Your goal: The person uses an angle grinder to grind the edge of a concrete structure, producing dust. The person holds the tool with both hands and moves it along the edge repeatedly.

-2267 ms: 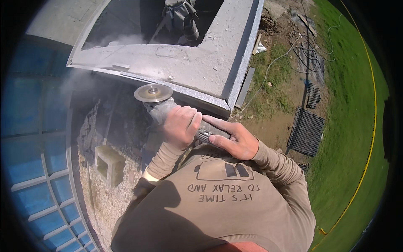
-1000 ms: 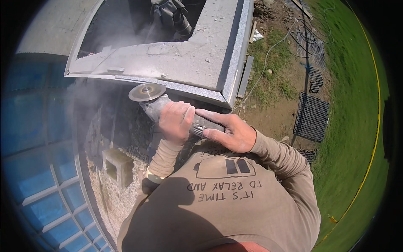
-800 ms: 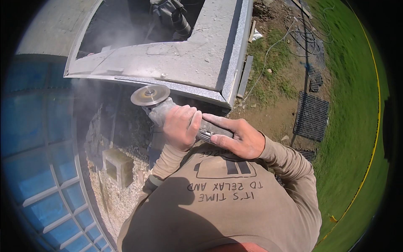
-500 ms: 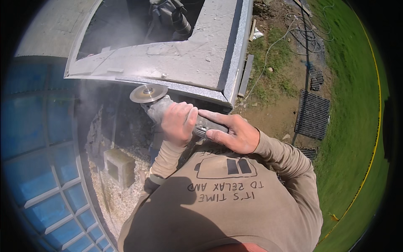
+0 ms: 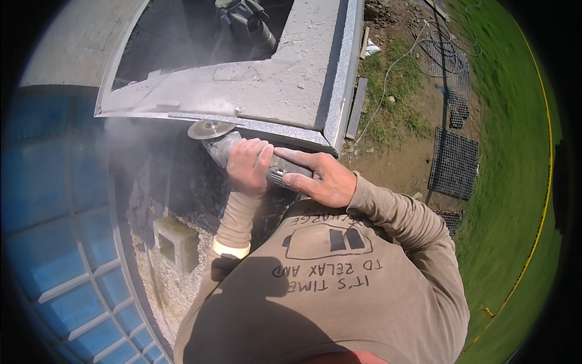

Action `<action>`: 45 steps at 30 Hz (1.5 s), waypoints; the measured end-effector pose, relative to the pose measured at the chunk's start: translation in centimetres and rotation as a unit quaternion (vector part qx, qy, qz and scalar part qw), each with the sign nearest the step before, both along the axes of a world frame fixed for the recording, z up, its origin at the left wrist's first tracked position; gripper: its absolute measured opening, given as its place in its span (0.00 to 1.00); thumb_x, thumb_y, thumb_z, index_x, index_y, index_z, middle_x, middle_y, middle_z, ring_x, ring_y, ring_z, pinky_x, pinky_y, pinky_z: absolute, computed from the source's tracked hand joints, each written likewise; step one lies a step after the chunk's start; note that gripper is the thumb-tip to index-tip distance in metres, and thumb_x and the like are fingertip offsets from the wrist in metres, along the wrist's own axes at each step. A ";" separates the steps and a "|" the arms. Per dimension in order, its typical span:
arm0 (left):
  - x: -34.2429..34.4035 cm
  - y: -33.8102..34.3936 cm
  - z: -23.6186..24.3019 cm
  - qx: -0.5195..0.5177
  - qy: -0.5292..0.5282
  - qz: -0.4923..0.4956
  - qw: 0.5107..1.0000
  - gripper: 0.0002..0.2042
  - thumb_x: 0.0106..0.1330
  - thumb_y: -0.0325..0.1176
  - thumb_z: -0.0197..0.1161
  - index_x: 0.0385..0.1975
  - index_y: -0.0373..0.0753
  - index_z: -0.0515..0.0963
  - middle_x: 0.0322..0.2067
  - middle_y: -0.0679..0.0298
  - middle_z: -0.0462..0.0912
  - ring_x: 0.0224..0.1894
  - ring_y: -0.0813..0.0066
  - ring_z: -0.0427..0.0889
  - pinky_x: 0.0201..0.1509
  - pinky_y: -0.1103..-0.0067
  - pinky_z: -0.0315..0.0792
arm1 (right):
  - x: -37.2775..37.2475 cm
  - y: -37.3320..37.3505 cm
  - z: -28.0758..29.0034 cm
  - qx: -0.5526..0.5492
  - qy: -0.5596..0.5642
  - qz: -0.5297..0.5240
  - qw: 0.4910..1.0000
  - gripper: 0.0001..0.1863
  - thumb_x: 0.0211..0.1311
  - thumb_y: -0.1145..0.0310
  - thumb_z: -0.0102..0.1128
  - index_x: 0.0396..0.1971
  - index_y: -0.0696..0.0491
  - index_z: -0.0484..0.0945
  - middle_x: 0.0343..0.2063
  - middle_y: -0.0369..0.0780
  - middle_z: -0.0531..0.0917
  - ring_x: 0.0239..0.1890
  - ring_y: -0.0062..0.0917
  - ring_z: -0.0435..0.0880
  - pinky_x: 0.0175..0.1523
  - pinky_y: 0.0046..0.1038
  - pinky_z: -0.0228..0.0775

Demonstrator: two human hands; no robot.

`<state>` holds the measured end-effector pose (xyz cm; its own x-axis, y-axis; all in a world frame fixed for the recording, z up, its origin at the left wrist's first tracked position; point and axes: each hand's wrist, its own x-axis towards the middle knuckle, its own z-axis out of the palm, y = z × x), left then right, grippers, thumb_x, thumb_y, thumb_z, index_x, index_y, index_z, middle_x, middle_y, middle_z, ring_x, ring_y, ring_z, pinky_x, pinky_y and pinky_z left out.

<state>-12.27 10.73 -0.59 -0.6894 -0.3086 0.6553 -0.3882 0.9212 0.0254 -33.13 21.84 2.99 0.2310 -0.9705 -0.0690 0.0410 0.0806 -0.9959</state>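
Tan shirt (image 5: 327, 303) closest. Right hand (image 5: 326, 180) clasps rear of grey grinder (image 5: 221, 148), thumb and forefinger spread along its body; left hand (image 5: 248, 165) curled tight round front. Grinder's disc (image 5: 209, 129) right at speckled stone edging (image 5: 276, 129), contact unclear. Dust hanging leftward. Pale concrete slab (image 5: 285, 85) beyond. Coiled cable (image 5: 418, 40) farther, on ground at right.

Bright sunlight, hard shadows, fisheye-bent edges

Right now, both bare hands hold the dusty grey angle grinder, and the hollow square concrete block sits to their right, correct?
Wrong side: the head view shows the hollow square concrete block to their left. The left hand and right hand do hold the dusty grey angle grinder.
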 end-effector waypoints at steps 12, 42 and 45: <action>-1.2 3.0 1.6 0.006 -0.007 -0.023 1.000 0.14 0.61 0.28 0.64 0.47 0.39 0.80 0.42 0.59 0.85 0.46 0.57 0.86 0.55 0.59 0.79 | -1.6 3.1 1.6 0.028 0.012 0.023 0.999 0.34 0.74 0.60 0.59 0.74 0.58 0.65 0.45 0.47 0.87 0.43 0.22 0.82 0.51 0.28 0.77; -0.3 0.6 0.4 0.003 0.000 -0.021 1.000 0.14 0.62 0.27 0.64 0.47 0.38 0.80 0.42 0.58 0.86 0.47 0.57 0.87 0.55 0.59 0.79 | -0.6 0.9 0.4 0.024 0.045 0.017 0.999 0.33 0.73 0.62 0.58 0.74 0.59 0.66 0.40 0.45 0.88 0.39 0.21 0.82 0.49 0.28 0.76; -0.4 0.8 0.7 -0.001 -0.003 -0.022 1.000 0.13 0.62 0.27 0.64 0.47 0.38 0.80 0.42 0.58 0.86 0.47 0.57 0.87 0.56 0.59 0.78 | -0.4 1.1 0.4 -0.019 0.030 -0.002 0.999 0.33 0.73 0.62 0.58 0.74 0.59 0.66 0.40 0.44 0.88 0.38 0.20 0.82 0.47 0.27 0.76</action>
